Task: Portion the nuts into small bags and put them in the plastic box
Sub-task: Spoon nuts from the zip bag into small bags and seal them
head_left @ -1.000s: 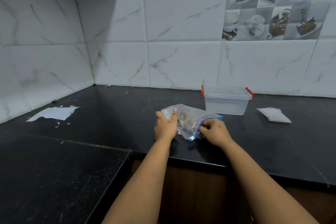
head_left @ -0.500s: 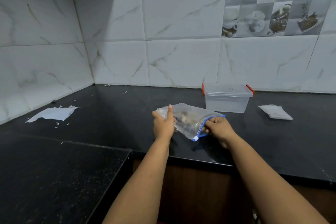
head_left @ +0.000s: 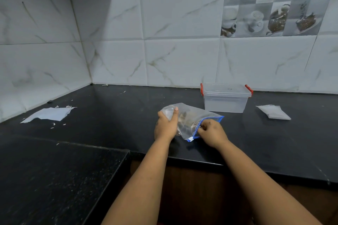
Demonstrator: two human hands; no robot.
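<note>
Near the middle of the frame, a little below centre, the person holds a clear plastic zip bag with a blue seal strip [head_left: 190,121] just above the black stone counter [head_left: 113,115]. The brown nuts [head_left: 183,118] sit in a small dark heap inside it. The left hand [head_left: 166,126] grips the closed bottom end of the bag, with the thumb pressed on top of the plastic. The right hand [head_left: 211,131] pinches the blue strip with curled fingers. A second ago the right hand sat lower on the strip and the bag lay flatter; now the fingers have moved up along the blue edge and the bag is tipped up a bit more. That looks like the person is working the seal open, so no nuts are shared out yet. The clear plastic box with red clips [head_left: 225,101] stands just up and to the right of the bag, and its lid is still on. A flat pile of small white bags [head_left: 273,112] lies further right, untouched. A torn white paper sheet [head_left: 49,114] lies at the left of the frame.
</note>
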